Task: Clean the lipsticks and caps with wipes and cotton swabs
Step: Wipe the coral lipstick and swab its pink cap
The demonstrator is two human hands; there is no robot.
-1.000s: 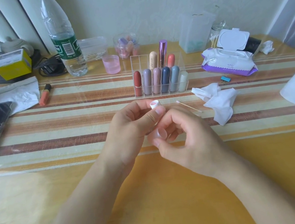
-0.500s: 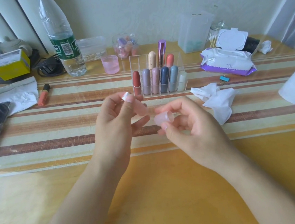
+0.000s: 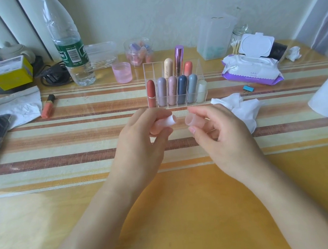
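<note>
Left hand [image 3: 140, 143] grips a pink lipstick [image 3: 166, 122], right hand [image 3: 222, 135] pinches a translucent cap [image 3: 192, 119], just apart. Bottle label [image 3: 72, 54] unreadable.

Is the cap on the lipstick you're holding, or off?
Off. The left hand grips the lipstick, the right hand pinches the translucent pink cap, and a clear gap shows between their facing ends.

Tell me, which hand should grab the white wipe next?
Probably the right hand: the crumpled wipe lies just beside it, while the left hand is farther off and grips the lipstick. The right hand pinches the cap, though, so it would need a free finger.
</note>
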